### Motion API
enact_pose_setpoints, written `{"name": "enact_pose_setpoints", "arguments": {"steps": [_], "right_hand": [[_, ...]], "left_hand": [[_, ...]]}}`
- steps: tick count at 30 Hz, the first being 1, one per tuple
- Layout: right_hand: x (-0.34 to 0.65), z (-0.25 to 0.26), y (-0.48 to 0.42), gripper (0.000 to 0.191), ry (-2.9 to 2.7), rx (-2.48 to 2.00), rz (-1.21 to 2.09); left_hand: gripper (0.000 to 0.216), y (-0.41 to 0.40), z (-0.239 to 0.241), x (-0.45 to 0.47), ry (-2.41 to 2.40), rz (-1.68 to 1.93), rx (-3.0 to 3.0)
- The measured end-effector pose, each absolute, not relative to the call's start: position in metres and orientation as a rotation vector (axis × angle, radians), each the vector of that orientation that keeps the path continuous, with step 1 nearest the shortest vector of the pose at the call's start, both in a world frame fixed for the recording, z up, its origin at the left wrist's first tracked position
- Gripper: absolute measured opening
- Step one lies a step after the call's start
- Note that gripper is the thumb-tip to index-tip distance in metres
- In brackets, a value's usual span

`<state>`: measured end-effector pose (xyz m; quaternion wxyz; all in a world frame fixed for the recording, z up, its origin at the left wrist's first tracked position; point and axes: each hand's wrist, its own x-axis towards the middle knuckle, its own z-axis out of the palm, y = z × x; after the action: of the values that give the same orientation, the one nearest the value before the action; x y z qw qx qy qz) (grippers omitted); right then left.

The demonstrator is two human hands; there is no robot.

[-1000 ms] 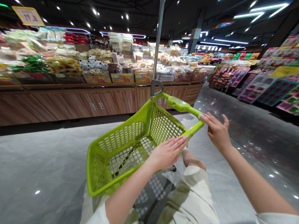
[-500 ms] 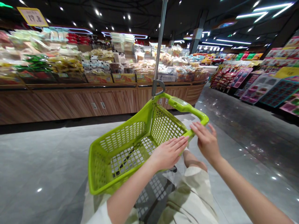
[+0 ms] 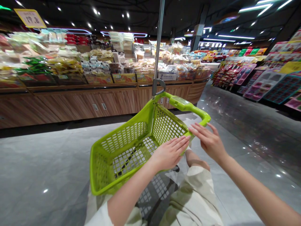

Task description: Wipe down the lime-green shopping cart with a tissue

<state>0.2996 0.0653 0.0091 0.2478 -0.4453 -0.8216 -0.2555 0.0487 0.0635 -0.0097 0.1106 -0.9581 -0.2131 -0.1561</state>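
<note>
Glossy grey tiles (image 3: 54, 163) catch the overhead lights around a lime-green cart (image 3: 149, 111) in a busy, dark-ceilinged store. Beyond the cart runs a wood-fronted counter (image 3: 70, 103) heaped with packaged goods (image 3: 98, 64); a yellow-edged price sign (image 3: 30, 18) reading 19.8 hangs to its far left. Colourful racks (image 3: 263, 84) line the aisle to the cart's right, and a grey pole (image 3: 159, 40) rises from its back corner. The cart stands on the floor between the counter and a person in pale trousers (image 3: 195, 201), tile showing through its lattice base.

Both forearms reach in over the cart's near side. The left hand (image 3: 170, 152) lies along the near rim — fingers straight and together, laid on top and not clenched. Just beside it, the right hand (image 3: 208, 138) rests loosely at the near end of the handle (image 3: 199, 113), fingers draped across the green bar, one held apart — no tight grasp there either.
</note>
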Motion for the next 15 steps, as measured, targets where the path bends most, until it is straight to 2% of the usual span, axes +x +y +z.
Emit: {"name": "enact_pose_setpoints", "arguments": {"steps": [4, 10, 15], "right_hand": [[0.309, 0.013, 0.076, 0.06, -1.901, -1.397, -0.761], [0.298, 0.008, 0.065, 0.062, -2.265, -1.179, -0.668], [0.317, 0.015, 0.079, 0.06, -1.915, -1.4, -0.765]], "left_hand": [[0.064, 0.064, -0.009, 0.049, -0.629, -0.46, -2.828], [0.065, 0.064, -0.009, 0.049, -0.618, -0.481, -2.835], [0.064, 0.064, -0.008, 0.05, -0.625, -0.464, -2.833]]}}
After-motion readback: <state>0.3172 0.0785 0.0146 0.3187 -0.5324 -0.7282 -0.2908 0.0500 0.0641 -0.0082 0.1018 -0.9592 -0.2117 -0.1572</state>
